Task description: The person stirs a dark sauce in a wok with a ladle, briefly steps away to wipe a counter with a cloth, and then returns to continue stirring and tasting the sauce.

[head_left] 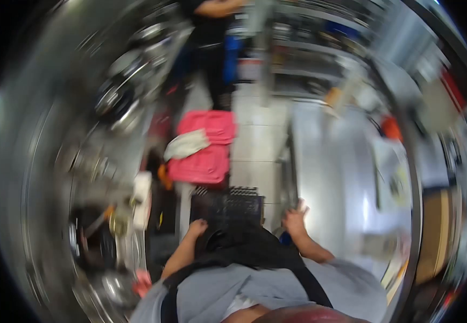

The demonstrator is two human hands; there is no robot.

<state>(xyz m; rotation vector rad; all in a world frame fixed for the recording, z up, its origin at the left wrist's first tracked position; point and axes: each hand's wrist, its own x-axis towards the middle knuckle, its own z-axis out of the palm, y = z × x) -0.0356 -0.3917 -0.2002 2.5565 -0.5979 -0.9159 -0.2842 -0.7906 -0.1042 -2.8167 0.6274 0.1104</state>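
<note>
The whole view is motion-blurred. My left hand point(197, 226) hangs low by my dark apron, just left of a black gridded crate or mat point(233, 203) on the floor; its fingers look curled and I see nothing in them. My right hand point(295, 218) rests at the near edge of a steel counter point(335, 172), with a small pale shape at its fingertips that I cannot identify.
Pink crates point(207, 145) with a white cloth point(186, 144) on them stand in the tiled aisle ahead. Another person point(212, 32) in dark clothes stands at the far end. Pots and pans line the left counter point(120, 97). Papers and an orange item lie on the right counter.
</note>
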